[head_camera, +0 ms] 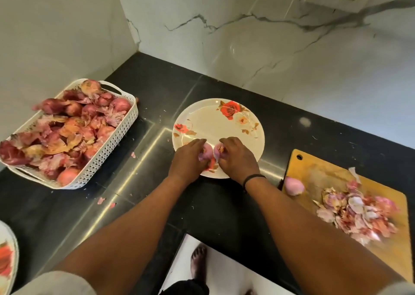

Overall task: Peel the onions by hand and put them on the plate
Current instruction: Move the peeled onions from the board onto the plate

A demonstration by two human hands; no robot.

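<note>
A round cream plate (215,122) with red roses lies on the black counter. Over its near edge, my left hand (189,157) grips a pale purple onion piece (205,152). My right hand (238,157) pinches a second onion piece (218,149) with a bit of loose skin on it. The two pieces sit close together between my hands, just above the plate. A peeled onion half (294,186) rests on the wooden cutting board (325,171) at the right.
A white perforated basket (112,146) full of unpeeled red onions and skins stands at the left. A heap of peels (359,214) lies on the board. Another plate's rim (9,261) shows at the lower left. Marble walls close the back corner.
</note>
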